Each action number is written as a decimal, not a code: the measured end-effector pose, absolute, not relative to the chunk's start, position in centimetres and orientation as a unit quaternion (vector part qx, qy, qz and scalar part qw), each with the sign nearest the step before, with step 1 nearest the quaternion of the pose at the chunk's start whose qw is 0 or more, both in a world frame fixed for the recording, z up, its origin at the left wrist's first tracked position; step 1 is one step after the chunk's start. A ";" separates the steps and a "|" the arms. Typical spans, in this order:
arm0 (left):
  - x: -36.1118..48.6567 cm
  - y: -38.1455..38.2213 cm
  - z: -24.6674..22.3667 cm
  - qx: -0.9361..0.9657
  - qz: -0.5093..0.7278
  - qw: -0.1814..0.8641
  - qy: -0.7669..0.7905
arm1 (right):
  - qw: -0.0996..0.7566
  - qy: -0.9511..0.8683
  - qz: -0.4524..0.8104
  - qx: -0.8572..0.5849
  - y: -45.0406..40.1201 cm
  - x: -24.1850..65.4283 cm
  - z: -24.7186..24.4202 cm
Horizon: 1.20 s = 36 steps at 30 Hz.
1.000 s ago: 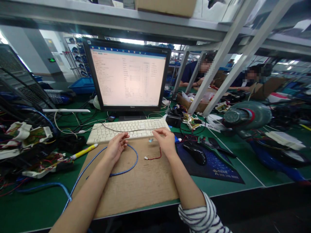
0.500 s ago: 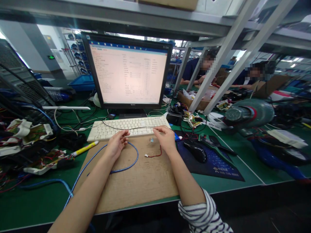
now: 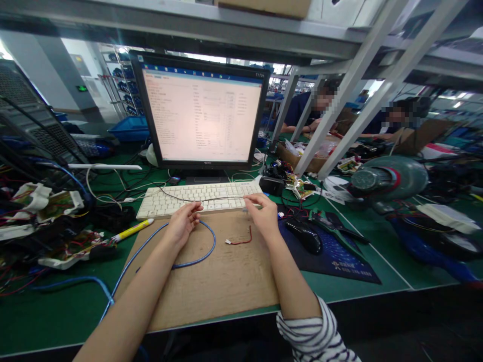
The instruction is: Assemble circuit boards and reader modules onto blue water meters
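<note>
A thin dark wire (image 3: 222,199) runs across the front of the white keyboard (image 3: 151,203). My left hand (image 3: 183,223) has its fingers curled, thumb and forefinger pinched at this wire. On the right, the wire reaches the pinched fingertips of my right hand (image 3: 263,213). A small, pale, see-through thing hangs blurred under those fingers; its kind is unclear. Below my right hand, a short red lead (image 3: 239,243) with a white connector (image 3: 228,242) rests on the cardboard sheet (image 3: 226,281). A blue cable (image 3: 206,259) loops beside my left hand.
A monitor (image 3: 204,115) stands behind the keyboard. Right of the cardboard are a black mouse (image 3: 305,235), a mouse pad (image 3: 339,266) and green-handled tool (image 3: 335,231). To the left lie a yellow stick (image 3: 132,230) and opened white housings (image 3: 60,208). Two people sit beyond the metal posts.
My right hand has shifted slightly right, with more of the dark wire showing between the hands. The pale thing moved along under it. My left hand has hardly moved.
</note>
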<state>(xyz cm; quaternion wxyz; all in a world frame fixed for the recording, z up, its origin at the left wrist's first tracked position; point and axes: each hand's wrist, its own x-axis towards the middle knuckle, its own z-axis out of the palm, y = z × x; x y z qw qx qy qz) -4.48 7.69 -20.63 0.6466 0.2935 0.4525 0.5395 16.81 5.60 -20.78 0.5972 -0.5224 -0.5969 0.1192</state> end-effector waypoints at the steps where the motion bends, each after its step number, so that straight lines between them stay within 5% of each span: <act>1: -4.5 7.7 -20.6 0.294 0.541 0.646 0.451 | 0.603 -0.590 0.125 -0.523 5.6 17.2 -20.8; 36: -4.9 8.1 -21.4 0.300 0.528 0.654 0.450 | 0.588 -0.547 0.257 -0.537 5.4 17.8 -20.5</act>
